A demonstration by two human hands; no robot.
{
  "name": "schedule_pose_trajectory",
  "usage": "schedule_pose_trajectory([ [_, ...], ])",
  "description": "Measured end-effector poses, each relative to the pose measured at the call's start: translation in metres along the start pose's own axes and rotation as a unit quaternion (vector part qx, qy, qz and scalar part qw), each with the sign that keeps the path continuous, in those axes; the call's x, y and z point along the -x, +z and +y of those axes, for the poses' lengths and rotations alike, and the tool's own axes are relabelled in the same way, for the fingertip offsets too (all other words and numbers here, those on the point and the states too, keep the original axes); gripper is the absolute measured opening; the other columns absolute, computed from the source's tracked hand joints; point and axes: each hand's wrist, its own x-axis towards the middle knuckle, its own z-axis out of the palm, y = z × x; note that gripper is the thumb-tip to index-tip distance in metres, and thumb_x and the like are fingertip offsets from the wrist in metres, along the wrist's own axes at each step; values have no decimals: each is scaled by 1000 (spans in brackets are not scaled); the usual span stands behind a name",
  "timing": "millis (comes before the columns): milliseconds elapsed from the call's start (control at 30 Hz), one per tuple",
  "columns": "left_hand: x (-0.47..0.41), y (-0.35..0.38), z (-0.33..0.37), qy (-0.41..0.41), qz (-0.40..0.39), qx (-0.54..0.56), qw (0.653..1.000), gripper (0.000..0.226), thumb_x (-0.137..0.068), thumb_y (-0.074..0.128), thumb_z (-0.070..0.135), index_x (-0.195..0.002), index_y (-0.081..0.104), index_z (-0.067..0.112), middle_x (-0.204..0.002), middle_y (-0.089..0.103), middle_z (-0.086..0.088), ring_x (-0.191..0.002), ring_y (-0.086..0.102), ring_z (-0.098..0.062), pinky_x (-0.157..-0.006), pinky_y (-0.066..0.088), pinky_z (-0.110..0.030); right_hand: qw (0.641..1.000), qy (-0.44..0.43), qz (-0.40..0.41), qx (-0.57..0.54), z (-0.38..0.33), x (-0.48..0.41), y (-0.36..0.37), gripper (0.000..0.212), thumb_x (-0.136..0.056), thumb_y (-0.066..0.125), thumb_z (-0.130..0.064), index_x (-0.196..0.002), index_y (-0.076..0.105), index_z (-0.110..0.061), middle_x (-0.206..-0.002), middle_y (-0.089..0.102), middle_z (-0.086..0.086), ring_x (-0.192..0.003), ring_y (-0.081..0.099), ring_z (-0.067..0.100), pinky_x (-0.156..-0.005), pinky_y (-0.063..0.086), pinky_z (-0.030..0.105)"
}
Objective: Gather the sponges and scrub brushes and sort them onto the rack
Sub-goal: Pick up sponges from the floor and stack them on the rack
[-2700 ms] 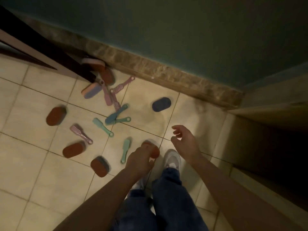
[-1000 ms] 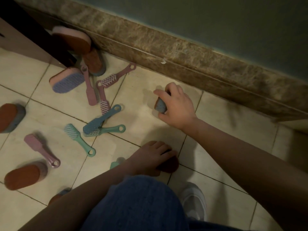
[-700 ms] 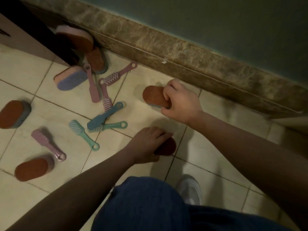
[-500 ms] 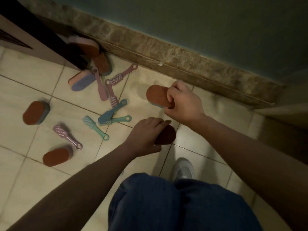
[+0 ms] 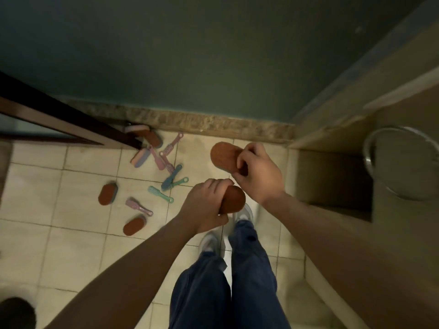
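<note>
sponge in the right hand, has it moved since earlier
Yes. The sponge lay on the tile by the baseboard; the right hand now holds it lifted.

Bare tiles (image 5: 35,193) lie open at left; brushes (image 5: 160,193) (sponges (image 5: 108,194) too) crowd the skirting (image 5: 213,123), a ledge (image 5: 332,129) blocks right.

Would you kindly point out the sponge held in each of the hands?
Right-hand sponge (image 5: 223,155): head view, on its orange face.
Left-hand sponge (image 5: 236,200): head view, on its exposed orange end.
</note>
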Motion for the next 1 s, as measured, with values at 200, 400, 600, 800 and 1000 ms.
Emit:
schedule_pose_trajectory([
  [200, 30, -91, 74, 59, 8, -59, 996, 73, -65, 60, 48, -129, 39, 21, -120, 57, 0, -110, 51, -20, -83, 45, -33, 996, 44, 82, 2, -62, 66, -110, 23, -76, 71, -24, -83, 50, -22, -109, 45, -5, -79, 53, 15, -59, 51, 35],
  [400, 58, -159, 134, 126, 55, -69, 988, 76, -63, 54, 53, -133, 40, 28, -125, 48, 7, -112, 49, -15, -83, 46, -30, 980, 94, 175, -19, -102, 130, -191, 24, -74, 71, -29, -83, 49, -25, -109, 43, -7, -82, 55, 15, -64, 52, 34],
  [600, 70, -213, 195, 215, 112, -71, 968, 73, -64, 50, 56, -133, 44, 33, -119, 49, 10, -108, 49, -14, -83, 46, -30, 941, 128, 305, -69, -125, 190, -259, 24, -68, 70, -23, -78, 47, -24, -102, 46, -9, -86, 54, 15, -71, 49, 36],
  [800, 70, -249, 265, 306, 128, -91, 939, 71, -69, 50, 61, -136, 40, 40, -122, 47, 15, -112, 48, -9, -84, 45, -27, 881, 172, 436, -67, -127, 254, -317, 22, -64, 67, -24, -75, 47, -26, -94, 49, -9, -84, 52, 13, -73, 47, 33],
  [1000, 68, -269, 358, 399, 118, -64, 907, 66, -75, 49, 66, -136, 36, 43, -126, 47, 18, -111, 47, -5, -86, 48, -27, 813, 223, 536, -42, -115, 326, -364, 27, -68, 69, -30, -80, 45, -33, -95, 47, -15, -86, 50, 6, -65, 41, 21],
])
